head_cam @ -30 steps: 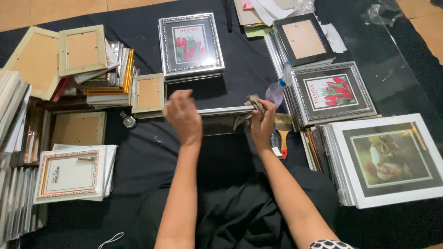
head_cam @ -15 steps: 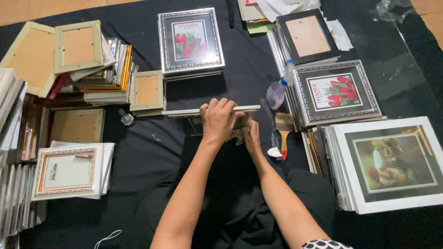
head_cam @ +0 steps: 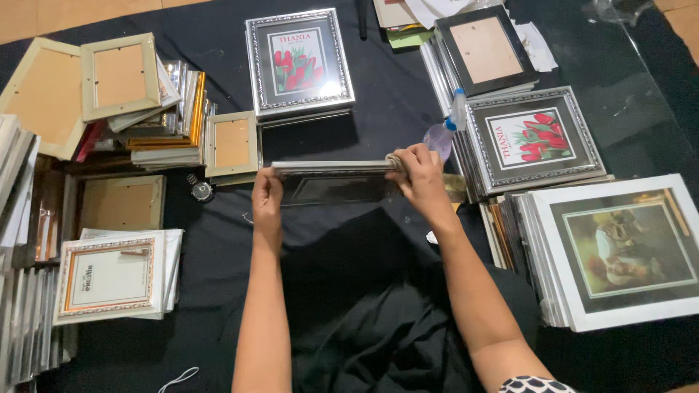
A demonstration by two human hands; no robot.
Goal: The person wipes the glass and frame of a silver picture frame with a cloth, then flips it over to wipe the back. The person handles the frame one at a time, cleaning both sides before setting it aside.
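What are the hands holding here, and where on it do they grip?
Both hold a silver picture frame tilted on edge: the left hand grips its left end, the right hand its top right corner, with a bunched cloth there.

Two bare forearms in view, no watch, no rings showing on the left hand (head_cam: 266, 195) or right hand (head_cam: 422, 182). A black-and-white patterned sleeve (head_cam: 535, 384) peeks in at bottom right, black clothing (head_cam: 378, 327) below.
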